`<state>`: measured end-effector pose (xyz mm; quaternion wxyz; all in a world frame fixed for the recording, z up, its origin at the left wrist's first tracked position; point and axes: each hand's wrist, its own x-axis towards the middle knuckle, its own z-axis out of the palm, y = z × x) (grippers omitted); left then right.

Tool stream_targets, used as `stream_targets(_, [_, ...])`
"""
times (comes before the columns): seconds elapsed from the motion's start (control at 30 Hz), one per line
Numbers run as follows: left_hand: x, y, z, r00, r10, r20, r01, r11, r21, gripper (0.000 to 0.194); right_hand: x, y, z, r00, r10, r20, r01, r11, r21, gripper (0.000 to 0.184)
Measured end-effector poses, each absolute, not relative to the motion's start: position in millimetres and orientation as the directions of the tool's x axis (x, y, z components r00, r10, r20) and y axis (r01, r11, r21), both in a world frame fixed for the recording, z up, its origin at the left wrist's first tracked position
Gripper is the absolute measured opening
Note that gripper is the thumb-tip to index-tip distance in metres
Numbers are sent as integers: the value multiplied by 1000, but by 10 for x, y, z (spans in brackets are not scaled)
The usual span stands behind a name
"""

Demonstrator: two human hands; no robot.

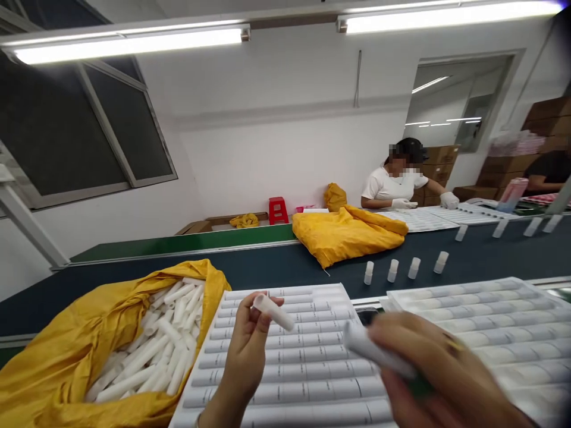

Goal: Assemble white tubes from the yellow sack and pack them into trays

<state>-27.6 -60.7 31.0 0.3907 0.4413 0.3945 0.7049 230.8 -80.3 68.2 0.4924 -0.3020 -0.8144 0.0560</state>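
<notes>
My left hand [247,345] is raised over a white tray [312,294] of labelled tubes and pinches one white tube [273,311] by its end. My right hand [439,371], blurred by motion, is closed round another white tube [377,352] that points left. At the left lies an open yellow bag [57,356] full of several loose white tubes [156,345].
A second filled tray [491,315] sits at the right. Several small white tubes [404,268] stand upright on the dark conveyor belt [276,267]. A second yellow bag [348,232] lies across the belt. A co-worker in white with gloves [397,184] works at trays beyond it. Cardboard boxes are stacked at the far right.
</notes>
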Motion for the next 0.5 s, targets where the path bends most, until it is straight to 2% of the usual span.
stream_targets(0.1, [-197, -600, 435, -304, 953, 14, -568, -193, 800, 28, 2034, -507, 612, -350, 675, 649, 407, 734, -543, 29])
stream_targets(0.2, [-122, -577, 515, -285, 953, -99, -671, -125, 731, 30, 1823, -315, 428, -342, 772, 535, 241, 623, -744, 25])
stream_targets(0.27, [-100, -562, 518, -271, 957, -100, -675, -115, 728, 39, 1762, -255, 347, -349, 782, 516, 114, 582, -805, 26])
stream_targets(0.33, [-120, -549, 485, -266, 961, -79, -650, -118, 751, 44, 1769, -220, 347, -345, 748, 567, 68, 622, -780, 26])
stream_targets(0.4, [-184, -538, 430, -267, 963, -37, -569, -127, 813, 46, 1821, -191, 419, -360, 676, 643, 115, 716, -689, 28])
stream_targets(0.5, [-317, -508, 328, -233, 970, 65, -242, -123, 962, 37, 1892, -151, 565, -487, 569, 663, 176, 807, -563, 33])
